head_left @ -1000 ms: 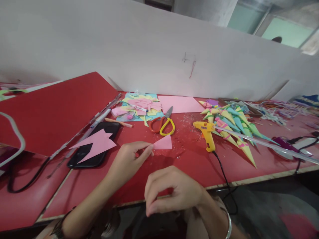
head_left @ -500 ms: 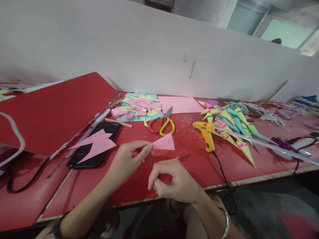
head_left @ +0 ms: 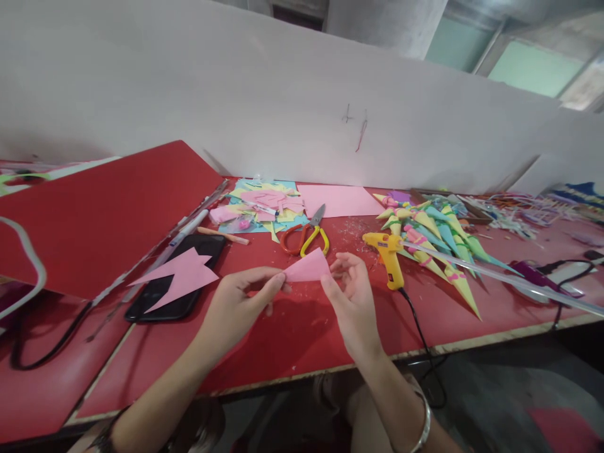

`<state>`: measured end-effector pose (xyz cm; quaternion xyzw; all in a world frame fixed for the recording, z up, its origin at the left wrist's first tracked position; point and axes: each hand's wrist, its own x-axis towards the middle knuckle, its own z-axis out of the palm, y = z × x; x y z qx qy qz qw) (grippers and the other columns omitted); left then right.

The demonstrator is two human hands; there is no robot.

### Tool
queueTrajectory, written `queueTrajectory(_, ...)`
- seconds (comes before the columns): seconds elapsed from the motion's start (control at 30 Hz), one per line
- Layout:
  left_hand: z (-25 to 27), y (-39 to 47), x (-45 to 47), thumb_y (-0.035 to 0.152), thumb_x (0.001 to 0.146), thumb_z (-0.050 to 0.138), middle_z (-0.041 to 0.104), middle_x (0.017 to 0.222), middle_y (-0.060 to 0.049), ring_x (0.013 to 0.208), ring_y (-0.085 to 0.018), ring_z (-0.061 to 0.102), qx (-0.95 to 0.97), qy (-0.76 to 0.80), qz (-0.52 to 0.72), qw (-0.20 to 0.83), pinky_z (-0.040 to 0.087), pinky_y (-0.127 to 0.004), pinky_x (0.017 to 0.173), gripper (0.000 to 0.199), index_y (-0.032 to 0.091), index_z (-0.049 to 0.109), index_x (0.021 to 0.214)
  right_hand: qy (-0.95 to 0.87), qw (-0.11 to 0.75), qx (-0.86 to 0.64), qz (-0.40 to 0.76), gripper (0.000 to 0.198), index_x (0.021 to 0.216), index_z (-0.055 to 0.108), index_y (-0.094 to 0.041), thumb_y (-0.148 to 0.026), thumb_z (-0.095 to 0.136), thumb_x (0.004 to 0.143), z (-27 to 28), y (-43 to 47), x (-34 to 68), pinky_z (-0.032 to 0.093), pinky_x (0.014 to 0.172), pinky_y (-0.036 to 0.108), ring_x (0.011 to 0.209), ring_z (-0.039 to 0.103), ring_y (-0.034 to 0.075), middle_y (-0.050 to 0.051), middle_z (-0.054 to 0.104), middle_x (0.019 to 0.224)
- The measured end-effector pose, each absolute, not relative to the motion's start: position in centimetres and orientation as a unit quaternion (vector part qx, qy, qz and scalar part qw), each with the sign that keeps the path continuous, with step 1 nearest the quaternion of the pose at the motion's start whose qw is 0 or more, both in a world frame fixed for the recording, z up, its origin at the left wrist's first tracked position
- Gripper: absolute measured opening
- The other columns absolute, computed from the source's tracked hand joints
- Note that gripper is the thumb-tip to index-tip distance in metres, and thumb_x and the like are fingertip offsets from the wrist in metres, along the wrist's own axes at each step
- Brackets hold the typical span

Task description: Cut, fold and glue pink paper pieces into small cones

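My left hand (head_left: 248,299) pinches the narrow left end of a small pink paper triangle (head_left: 309,265) between thumb and fingers. At the paper's wide right edge is my right hand (head_left: 356,299). Its thumb tip meets the edge, while its curled fingers stay apart from the thumb. Just behind the paper lie scissors (head_left: 306,236) with one red and one yellow handle. More pointed pink paper pieces (head_left: 182,277) rest on a black phone (head_left: 207,251) to the left. A yellow glue gun (head_left: 389,258) with a clear glue stick lies to the right.
Paper cones (head_left: 441,233) in yellow, green and blue are heaped behind the glue gun. Paper scraps (head_left: 264,204) and a pink sheet (head_left: 342,200) lie by the white partition (head_left: 283,94). A red board (head_left: 113,214) leans at left. The gun's black cord (head_left: 419,324) crosses the table edge.
My right hand has moved up and forward from near the table's front edge to the triangle's right edge, its fingers opening. My left hand keeps its pinch on the paper.
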<state>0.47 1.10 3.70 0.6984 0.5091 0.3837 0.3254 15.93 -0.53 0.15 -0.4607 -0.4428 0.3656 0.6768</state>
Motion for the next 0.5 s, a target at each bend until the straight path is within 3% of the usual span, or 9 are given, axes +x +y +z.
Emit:
queueTrajectory(0.1, 3.2, 1.1, 0.5, 0.036, 0.079, 0.044, 0.058, 0.054, 0.002, 0.043, -0.009, 0.047, 0.736, 0.493, 0.341, 0.315, 0.037, -0.019, 0.047, 0.030, 0.016, 0.060, 0.064, -0.467, 0.635, -0.470, 0.397, 0.022, 0.092, 0.053, -0.018, -0.030, 0.057, 0.074, 0.1, -0.3, 16.1, 0.045, 0.058, 0.021, 0.064, 0.052, 0.010, 0.001, 0.055, 0.079)
queueTrajectory(0.27, 1.6, 1.0, 0.8, 0.043, 0.081, 0.041, 0.047, 0.046, 0.002, 0.045, -0.010, 0.041, 0.821, 0.490, 0.252, 0.149, 0.026, -0.021, 0.045, 0.039, 0.017, 0.048, 0.052, -0.561, 0.574, -0.459, 0.382, 0.010, 0.080, 0.058, -0.017, -0.026, 0.054, 0.077, 0.0, -0.7, 16.0, 0.045, 0.059, 0.022, 0.063, 0.054, 0.012, 0.000, 0.056, 0.069)
queueTrajectory(0.33, 1.3, 1.0, 1.0, 0.041, 0.082, 0.038, 0.048, 0.048, 0.003, 0.045, -0.010, 0.040, 0.827, 0.486, 0.232, 0.163, 0.024, -0.020, 0.045, 0.038, 0.017, 0.049, 0.056, -0.584, 0.561, -0.441, 0.388, 0.010, 0.080, 0.059, -0.017, -0.024, 0.054, 0.077, 0.0, -0.8, 15.9, 0.046, 0.061, 0.023, 0.068, 0.056, 0.013, 0.001, 0.059, 0.072)
queueTrajectory(0.5, 1.6, 0.9, 1.4, 0.038, 0.086, 0.033, 0.054, 0.059, 0.002, 0.054, -0.011, 0.049, 0.817, 0.444, 0.233, 0.284, 0.031, -0.019, 0.051, 0.035, 0.016, 0.053, 0.068, -0.536, 0.582, -0.441, 0.423, 0.010, 0.076, 0.061, -0.017, -0.025, 0.055, 0.077, 0.0, -0.8, 15.9, 0.045, 0.052, 0.021, 0.050, 0.052, 0.009, -0.003, 0.057, 0.061)
